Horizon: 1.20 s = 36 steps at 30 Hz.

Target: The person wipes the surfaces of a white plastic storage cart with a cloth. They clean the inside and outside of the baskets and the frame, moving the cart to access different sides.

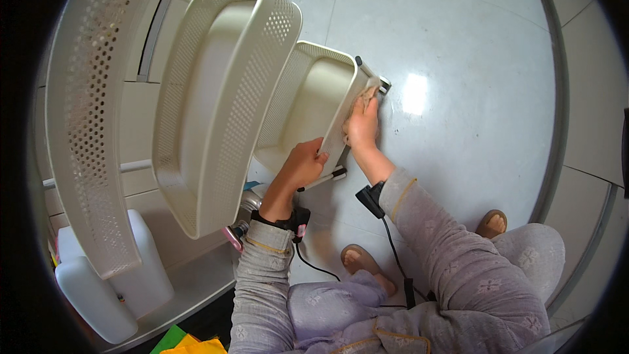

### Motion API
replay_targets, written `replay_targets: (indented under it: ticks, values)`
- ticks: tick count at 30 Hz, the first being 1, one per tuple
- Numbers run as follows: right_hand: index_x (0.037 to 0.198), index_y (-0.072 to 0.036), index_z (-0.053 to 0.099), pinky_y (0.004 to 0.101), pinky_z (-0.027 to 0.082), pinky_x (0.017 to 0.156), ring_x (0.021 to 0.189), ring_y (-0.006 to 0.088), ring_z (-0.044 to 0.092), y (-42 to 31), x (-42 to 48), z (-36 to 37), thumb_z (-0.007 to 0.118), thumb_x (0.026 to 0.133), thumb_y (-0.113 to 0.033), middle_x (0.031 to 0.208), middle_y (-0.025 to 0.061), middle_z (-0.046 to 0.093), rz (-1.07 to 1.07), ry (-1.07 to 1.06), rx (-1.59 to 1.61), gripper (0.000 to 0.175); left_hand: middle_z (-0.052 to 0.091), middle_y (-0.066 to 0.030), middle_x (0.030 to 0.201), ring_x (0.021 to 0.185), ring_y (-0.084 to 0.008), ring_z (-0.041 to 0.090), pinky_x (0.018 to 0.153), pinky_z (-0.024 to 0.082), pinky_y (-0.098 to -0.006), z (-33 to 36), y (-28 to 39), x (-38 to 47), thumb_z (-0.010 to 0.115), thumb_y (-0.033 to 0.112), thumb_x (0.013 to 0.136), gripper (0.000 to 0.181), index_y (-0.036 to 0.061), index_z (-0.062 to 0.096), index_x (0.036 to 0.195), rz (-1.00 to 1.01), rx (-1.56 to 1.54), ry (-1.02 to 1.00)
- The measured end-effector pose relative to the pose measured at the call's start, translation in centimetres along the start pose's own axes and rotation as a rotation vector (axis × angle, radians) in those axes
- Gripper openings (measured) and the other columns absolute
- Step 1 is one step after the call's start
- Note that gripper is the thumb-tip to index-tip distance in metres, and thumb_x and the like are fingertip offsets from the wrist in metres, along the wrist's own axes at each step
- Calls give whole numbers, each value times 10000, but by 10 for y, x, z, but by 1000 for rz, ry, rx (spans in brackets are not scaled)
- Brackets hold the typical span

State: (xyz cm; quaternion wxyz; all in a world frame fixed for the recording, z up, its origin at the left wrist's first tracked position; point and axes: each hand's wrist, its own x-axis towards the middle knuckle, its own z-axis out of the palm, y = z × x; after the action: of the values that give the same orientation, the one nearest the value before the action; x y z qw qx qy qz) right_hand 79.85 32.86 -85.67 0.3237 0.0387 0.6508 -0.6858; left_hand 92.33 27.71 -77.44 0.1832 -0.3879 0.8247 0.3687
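A cream storage rack with perforated basket tiers stands before me. My left hand (pixel 303 163) grips the near rim of its lowest basket (pixel 322 83), thumb outside and fingers over the edge. Against the outer side wall of that same basket, my right hand (pixel 363 120) presses a crumpled beige cloth (pixel 369 89). The middle basket (pixel 211 69) hangs above and to the left, with no contents visible. Closest to the camera is the top basket (pixel 88 123), seen mostly from its side. Dark-tipped feet (pixel 339 172) of the rack show beside the lowest basket.
Glossy pale floor tiles (pixel 467 108) spread to the right, up to cabinet fronts (pixel 589 108). White plastic jugs (pixel 142 265) stand at lower left. Green and yellow items (pixel 191 341) lie at the bottom edge. Cables (pixel 393 250) hang from both wrist devices.
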Motion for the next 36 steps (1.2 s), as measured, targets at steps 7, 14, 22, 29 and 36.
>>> replay_targets:
  ticks: [7,14,22,29,36]
  values:
    - [995,-15,582,270,445,757,837,109,528,-30,-54,-4,491,964,-188,921,35,591,-3,-160,399,199,504,-135,1325,1172,-258,508,1020,387,-364,-1,19,-2,607,86,875,556,35,397,1387,511,-50,277]
    - [956,2,555,290,438,741,809,134,518,-58,-32,-11,540,927,-217,928,64,577,-3,-319,598,222,583,-129,1115,1016,-221,574,937,442,-327,-12,31,-2,556,93,861,391,-15,491,1231,210,-559,213]
    - [1379,-29,393,450,315,1088,1278,388,414,-34,-46,-32,581,825,-61,1358,213,441,-888,-506,-184,585,635,-62,958,867,-126,587,763,467,-247,-30,53,-11,485,139,895,258,-12,611,1061,61,-939,322]
    - [1300,-64,512,403,496,906,1043,357,614,-42,-27,-27,499,830,-7,1165,189,617,-457,-148,24,474,534,-110,1209,1130,-194,511,917,436,-306,-12,46,3,562,243,950,405,-8,526,1265,296,-533,383]
    - [1429,-77,390,454,326,1065,1305,369,398,-2,1,-17,573,885,-97,1455,182,392,-709,-123,-263,575,571,-144,1232,1096,-211,545,938,427,-316,22,8,22,440,164,993,428,14,420,1394,92,-442,244]
